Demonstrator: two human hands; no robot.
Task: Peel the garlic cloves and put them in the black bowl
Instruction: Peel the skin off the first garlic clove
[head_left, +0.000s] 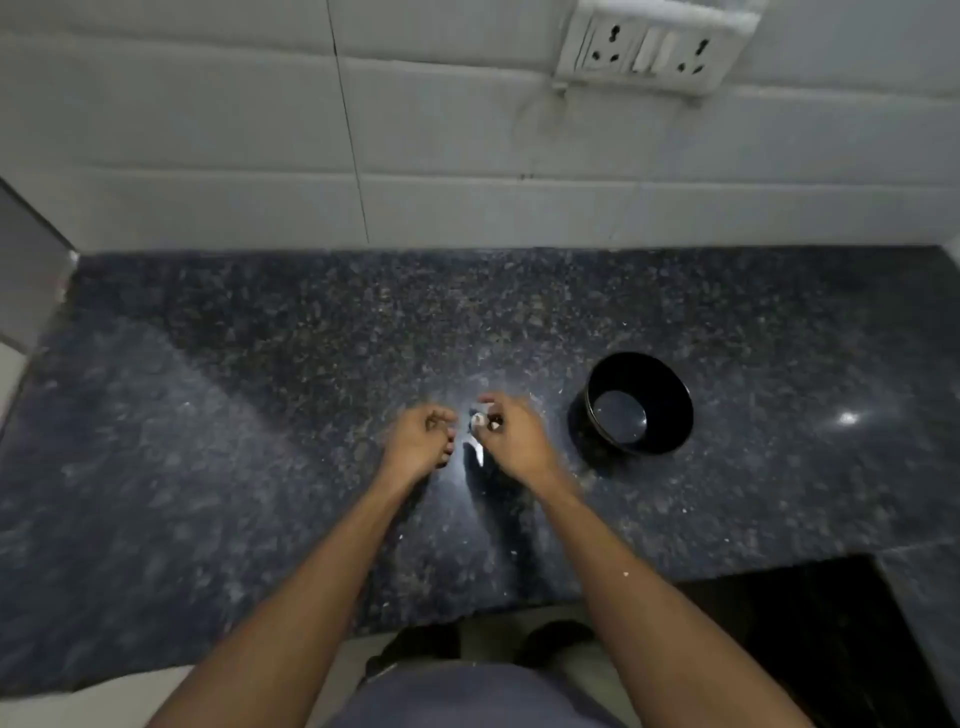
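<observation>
My right hand pinches a small pale garlic clove at its fingertips, just above the dark speckled desk; blur keeps me from telling how much skin is on the clove. My left hand hangs just beside it with fingers curled, and whether that grip touches the clove or holds a scrap of peel I cannot tell. A white sliver of peel shows below the clove, between my two hands.

The black bowl stands upright on the desk near my right hand, toward the desk's right side, apart from my fingers. Its inside is dark and glossy, and no clove can be made out in it.

Both hands work about midway between the desk's near edge and its far edge. Bare stone spreads wide to the left, reaching the left edge where the desk meets a grey panel. More stone runs behind the bowl to the far edge under the white tiled wall. Right of the bowl the surface stretches on to the frame's edge, with a bright glint of light on it. At the near right corner the desk steps back around a dark recess. Tiny white flecks dot the stone near my forearms. A socket plate sits high on the wall.
</observation>
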